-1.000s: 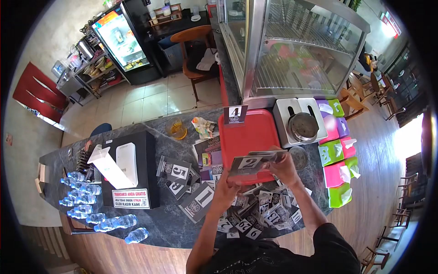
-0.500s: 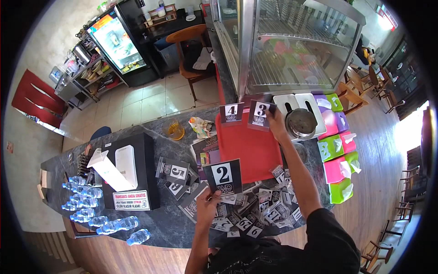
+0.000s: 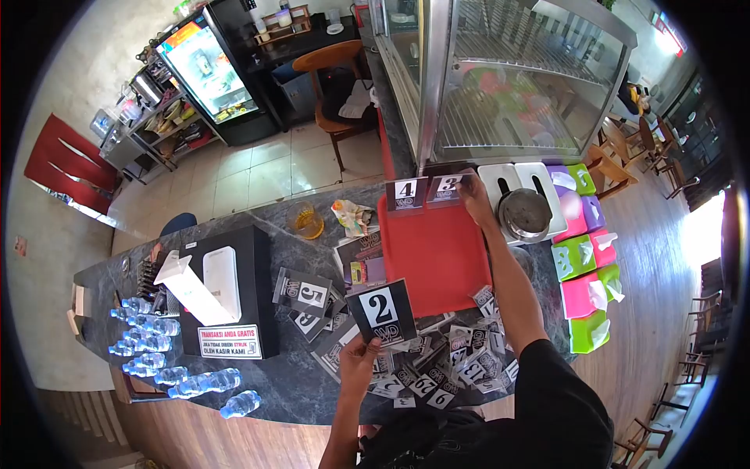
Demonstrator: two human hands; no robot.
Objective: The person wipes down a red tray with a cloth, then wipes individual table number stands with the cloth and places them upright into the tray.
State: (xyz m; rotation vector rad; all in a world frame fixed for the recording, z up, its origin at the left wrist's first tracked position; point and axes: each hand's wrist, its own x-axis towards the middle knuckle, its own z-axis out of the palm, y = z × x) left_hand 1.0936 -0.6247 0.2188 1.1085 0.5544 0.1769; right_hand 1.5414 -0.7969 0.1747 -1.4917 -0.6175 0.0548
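Observation:
My left hand [image 3: 358, 366] pinches the lower edge of a black number 2 card [image 3: 381, 313], holding it face up above the near edge of the red tray [image 3: 433, 258]. At the tray's far edge, my right hand [image 3: 476, 197] is closed on the right side of a number 3 card [image 3: 446, 190]. Just left of that stands a number 4 card [image 3: 405, 194]. Many loose number cards [image 3: 461, 363] lie in a heap on the counter in front of me. A number 5 card [image 3: 303, 291] rests on others to the left.
A glass display case [image 3: 523, 94] stands behind the tray. To the right are a white holder with a round metal tin [image 3: 523, 216] and colourful tissue boxes [image 3: 574, 258]. At left sit a black box [image 3: 254, 273], a glass [image 3: 306, 223] and several water bottles [image 3: 205, 383].
My right hand has brought the number 3 card level with the number 4 card at the tray's far edge. The number 2 card stays in my left hand, slightly tilted. The view has shifted a little.

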